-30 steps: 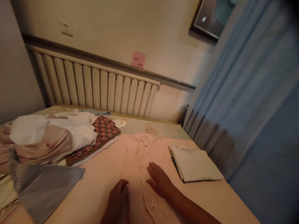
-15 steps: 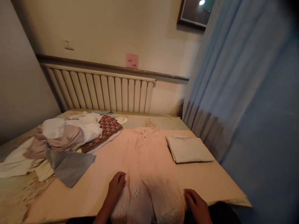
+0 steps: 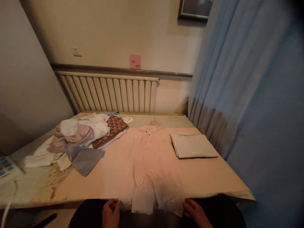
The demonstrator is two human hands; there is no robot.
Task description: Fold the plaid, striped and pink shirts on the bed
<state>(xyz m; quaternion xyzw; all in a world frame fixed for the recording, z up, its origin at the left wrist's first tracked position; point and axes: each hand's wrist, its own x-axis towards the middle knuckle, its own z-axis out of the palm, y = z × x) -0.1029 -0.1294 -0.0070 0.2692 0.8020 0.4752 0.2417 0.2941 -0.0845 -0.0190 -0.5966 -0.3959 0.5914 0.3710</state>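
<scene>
A pale pink, thin blouse [image 3: 144, 164] with cut-out flower embroidery lies lengthwise on the pink cloth, its collar at the far end. Its two sleeves seem to lie down over the front, and its lower end hangs over the table's near edge. My left hand [image 3: 111, 211] is closed at the left bottom corner of the blouse, fingers pinching the hem. At the right bottom corner, my right hand [image 3: 195, 209] pinches the fabric too. The fingertips of both hands are partly hidden.
Heaped clothes [image 3: 78, 129] lie at the left, with a grey cloth [image 3: 87, 158] and a red patterned piece [image 3: 115, 128]. A folded striped cloth [image 3: 193, 145] rests at the right. A blue curtain [image 3: 261, 110] borders the right side. A power strip [image 3: 8, 169] sits far left.
Both hands have come back toward me to the hem corners, and the blouse's lower end now lies straighter and flatter. The view has shifted, bringing the power strip into sight.
</scene>
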